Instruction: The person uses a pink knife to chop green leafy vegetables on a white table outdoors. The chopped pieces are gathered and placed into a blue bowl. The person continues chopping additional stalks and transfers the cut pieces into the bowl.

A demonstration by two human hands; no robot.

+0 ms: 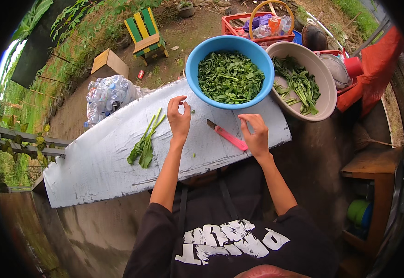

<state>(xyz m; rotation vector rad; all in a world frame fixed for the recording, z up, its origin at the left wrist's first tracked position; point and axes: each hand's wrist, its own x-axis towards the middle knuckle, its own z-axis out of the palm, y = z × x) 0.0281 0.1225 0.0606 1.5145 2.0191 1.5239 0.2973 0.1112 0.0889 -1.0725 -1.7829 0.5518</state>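
My left hand (179, 120) hovers over the metal-covered tabletop (97, 156), thumb and fingers curved apart, with nothing visible between them. My right hand (256, 133) is curled in a similar way near the handle end of a pink utility knife (230, 138), and I see nothing in its fingers. The knife lies flat, blade out, pointing up and left. Left of my left hand lie a few leafy green stalks (146, 142). A blue basin (191, 66) beyond my hands holds chopped greens (231, 78). Beside it, a tilted beige basin (327, 87) contains uncut leafy greens (301, 87).
Small green scraps (194, 155) dot the tabletop. Past its far edge are a bag of plastic bottles (110, 95), a wooden box (110, 64) and a striped chair (146, 33). A red crate (228, 26) stands behind the basins. A wooden shelf (373, 161) is at the right.
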